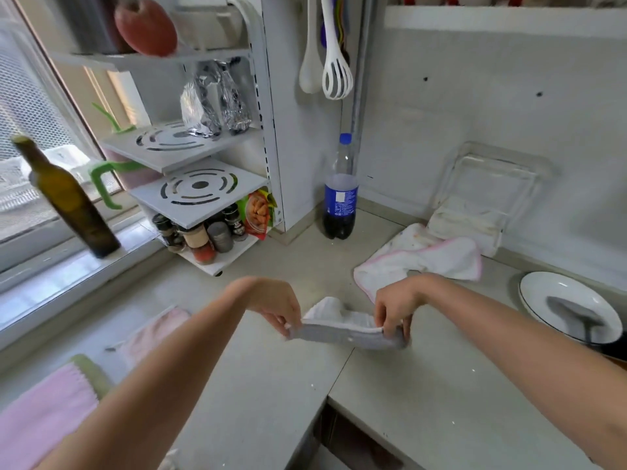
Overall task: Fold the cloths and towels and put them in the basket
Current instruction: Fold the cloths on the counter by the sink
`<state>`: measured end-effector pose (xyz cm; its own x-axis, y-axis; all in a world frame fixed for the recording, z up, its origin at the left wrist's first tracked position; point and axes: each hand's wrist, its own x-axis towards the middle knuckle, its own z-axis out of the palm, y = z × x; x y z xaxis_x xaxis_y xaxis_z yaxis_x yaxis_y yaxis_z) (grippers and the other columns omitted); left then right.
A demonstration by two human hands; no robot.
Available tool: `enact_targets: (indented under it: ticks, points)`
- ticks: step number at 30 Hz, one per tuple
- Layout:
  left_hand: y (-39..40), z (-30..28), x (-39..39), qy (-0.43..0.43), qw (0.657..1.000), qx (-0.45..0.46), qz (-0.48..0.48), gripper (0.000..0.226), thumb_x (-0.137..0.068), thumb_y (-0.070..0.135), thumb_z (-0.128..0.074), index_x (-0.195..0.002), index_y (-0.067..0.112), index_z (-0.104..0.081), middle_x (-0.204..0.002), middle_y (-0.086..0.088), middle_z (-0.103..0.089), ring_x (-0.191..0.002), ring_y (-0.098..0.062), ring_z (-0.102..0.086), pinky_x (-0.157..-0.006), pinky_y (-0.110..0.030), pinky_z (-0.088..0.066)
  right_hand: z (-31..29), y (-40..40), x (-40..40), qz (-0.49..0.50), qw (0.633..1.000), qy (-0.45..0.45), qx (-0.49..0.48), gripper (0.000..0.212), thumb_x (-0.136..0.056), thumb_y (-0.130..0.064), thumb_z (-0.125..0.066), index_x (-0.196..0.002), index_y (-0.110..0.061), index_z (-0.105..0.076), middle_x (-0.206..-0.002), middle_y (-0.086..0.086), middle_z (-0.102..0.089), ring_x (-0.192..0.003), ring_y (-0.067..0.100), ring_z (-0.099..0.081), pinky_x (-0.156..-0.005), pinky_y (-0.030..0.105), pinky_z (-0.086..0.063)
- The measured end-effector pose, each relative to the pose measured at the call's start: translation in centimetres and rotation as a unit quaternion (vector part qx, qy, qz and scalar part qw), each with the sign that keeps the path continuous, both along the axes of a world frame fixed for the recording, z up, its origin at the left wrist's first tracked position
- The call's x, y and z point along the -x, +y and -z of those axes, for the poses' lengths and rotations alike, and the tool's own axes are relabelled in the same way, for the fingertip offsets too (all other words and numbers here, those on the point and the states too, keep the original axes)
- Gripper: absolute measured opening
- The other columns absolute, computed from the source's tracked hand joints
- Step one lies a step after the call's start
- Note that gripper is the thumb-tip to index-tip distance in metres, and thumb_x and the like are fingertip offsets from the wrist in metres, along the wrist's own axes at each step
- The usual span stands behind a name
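A small white and grey cloth is stretched just above the counter between both hands. My left hand pinches its left end and my right hand pinches its right end. Behind it a white towel with pink trim lies crumpled on the counter. A clear plastic basket leans against the back wall with a white cloth in it. A pale pink cloth lies flat at the left. A pink towel over a green one sits at the bottom left.
A cola bottle stands at the back. A white rack with spice jars fills the corner, an olive oil bottle stands on the sill. A white plate with a spoon is at the right. A gap opens in the counter's front.
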<state>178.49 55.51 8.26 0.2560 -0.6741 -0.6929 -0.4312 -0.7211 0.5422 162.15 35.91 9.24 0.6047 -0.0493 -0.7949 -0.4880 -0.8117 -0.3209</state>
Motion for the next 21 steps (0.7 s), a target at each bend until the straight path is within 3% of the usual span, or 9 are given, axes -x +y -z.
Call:
enact_targets:
  ticks: [2, 4, 5, 6, 8, 10, 12, 16, 21]
  points:
    - [-0.3, -0.6, -0.2, -0.048, 0.999, 0.017, 0.004, 0.009, -0.084, 0.005, -0.065, -0.078, 0.004, -0.072, -0.078, -0.005, -0.068, -0.083, -0.022, -0.070, -0.080, -0.026, -0.057, -0.3, 0.0, -0.2, -0.008, 0.998, -0.049, 0.027, 0.009, -0.080, -0.005, -0.063, -0.074, -0.010, -0.067, -0.074, 0.003, -0.060, -0.071, 0.017, -0.062, -0.069, 0.025, -0.056]
    - [-0.7, -1.4, -0.8, -0.216, 0.972, 0.082, -0.031, 0.012, -0.084, 0.007, -0.061, -0.084, 0.001, -0.071, -0.081, -0.007, -0.066, -0.079, -0.023, -0.064, -0.070, -0.025, -0.052, -0.8, -0.5, -0.9, 0.009, 0.975, -0.190, 0.112, 0.031, -0.084, -0.005, -0.056, -0.057, -0.020, -0.055, -0.061, -0.003, -0.050, -0.061, 0.012, -0.051, -0.059, 0.021, -0.042]
    - [-0.8, -2.0, -1.0, -0.297, 0.943, 0.135, -0.070, 0.012, -0.085, 0.008, -0.059, -0.081, 0.002, -0.069, -0.081, -0.009, -0.065, -0.077, -0.023, -0.060, -0.067, -0.026, -0.047, -1.1, -1.0, -1.3, 0.039, 0.950, -0.271, 0.152, 0.036, -0.086, -0.006, -0.054, -0.053, -0.021, -0.051, -0.058, -0.004, -0.048, -0.058, 0.014, -0.046, -0.057, 0.026, -0.037]
    - [-0.9, -2.6, -1.3, -0.340, 0.911, 0.196, -0.125, 0.013, -0.086, 0.009, -0.058, -0.079, 0.003, -0.067, -0.080, -0.010, -0.065, -0.077, -0.025, -0.058, -0.066, -0.028, -0.044, -1.5, -1.4, -1.7, 0.084, 0.921, -0.339, 0.170, 0.034, -0.088, -0.006, -0.052, -0.056, -0.018, -0.057, -0.059, 0.000, -0.052, -0.059, 0.017, -0.045, -0.058, 0.028, -0.034]
    - [-0.7, -4.3, -1.3, -0.365, 0.851, 0.311, -0.214, 0.017, -0.090, 0.010, -0.057, -0.079, 0.003, -0.067, -0.079, -0.010, -0.066, -0.075, -0.026, -0.058, -0.066, -0.033, -0.044, -2.8, -1.9, -2.4, 0.141, 0.865, -0.447, 0.181, 0.022, -0.091, -0.008, -0.051, -0.083, -0.008, -0.072, -0.078, 0.007, -0.067, -0.070, 0.021, -0.054, -0.063, 0.027, -0.036]
    - [-0.7, -5.8, -1.6, -0.381, 0.813, 0.372, -0.235, 0.018, -0.092, 0.012, -0.056, -0.082, 0.004, -0.068, -0.079, -0.009, -0.067, -0.073, -0.024, -0.058, -0.065, -0.034, -0.044, -4.3, -2.1, -3.0, 0.135, 0.826, -0.518, 0.179, 0.022, -0.093, -0.006, -0.053, -0.103, -0.005, -0.072, -0.099, 0.008, -0.070, -0.087, 0.023, -0.061, -0.075, 0.028, -0.043]
    - [-0.3, -7.2, -2.0, -0.409, 0.787, 0.405, -0.223, 0.017, -0.093, 0.013, -0.056, -0.088, 0.005, -0.070, -0.082, -0.007, -0.069, -0.074, -0.023, -0.061, -0.067, -0.033, -0.047, -5.7, -2.0, -3.3, 0.111, 0.798, -0.561, 0.190, 0.023, -0.092, -0.005, -0.055, -0.108, -0.005, -0.071, -0.108, 0.009, -0.069, -0.098, 0.025, -0.062, -0.085, 0.029, -0.044]
    - [0.8, -7.9, -2.5, -0.427, 0.782, 0.409, -0.198, 0.016, -0.091, 0.011, -0.057, -0.090, 0.008, -0.073, -0.079, -0.003, -0.068, -0.072, -0.019, -0.060, -0.066, -0.029, -0.046, -6.4, -1.2, -3.1, 0.089, 0.782, -0.582, 0.207, 0.024, -0.091, -0.006, -0.056, -0.109, -0.007, -0.071, -0.111, 0.008, -0.069, -0.101, 0.026, -0.063, -0.090, 0.034, -0.048]
    - [2.6, -3.8, -1.5, -0.402, 0.864, 0.289, -0.095, 0.014, -0.089, 0.012, -0.059, -0.082, 0.010, -0.071, -0.073, -0.003, -0.061, -0.070, -0.021, -0.055, -0.062, -0.027, -0.037, -2.0, 0.2, -1.0, 0.086, 0.845, -0.484, 0.210, 0.026, -0.093, -0.011, -0.052, -0.109, -0.012, -0.072, -0.106, 0.010, -0.070, -0.095, 0.029, -0.062, -0.080, 0.034, -0.047]
